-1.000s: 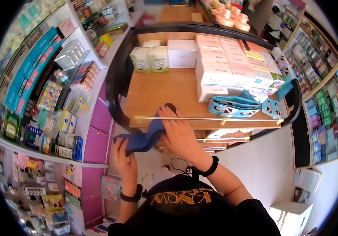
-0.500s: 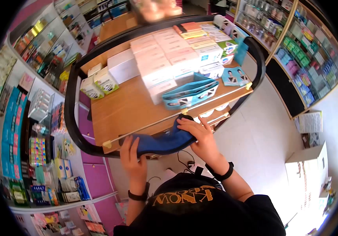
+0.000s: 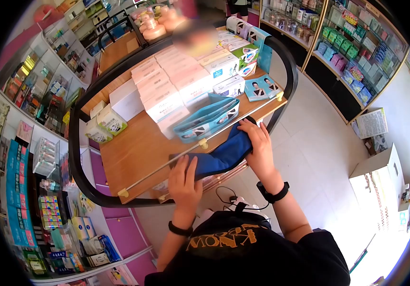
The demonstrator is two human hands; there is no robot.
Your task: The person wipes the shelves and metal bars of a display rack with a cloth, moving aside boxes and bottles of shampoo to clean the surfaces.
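Along the thin metal rail (image 3: 152,174) of the wooden shelf (image 3: 133,152), a long blue black-edged fabric strip (image 3: 221,153) runs lengthwise between left hand (image 3: 185,185) and right hand (image 3: 261,150), slightly parted fingers gripping its ends.

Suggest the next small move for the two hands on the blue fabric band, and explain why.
Probably ease the right hand slightly away from the left hand: the blue fabric band is held towards both ends and bends between them, so a gentle pull might straighten it.
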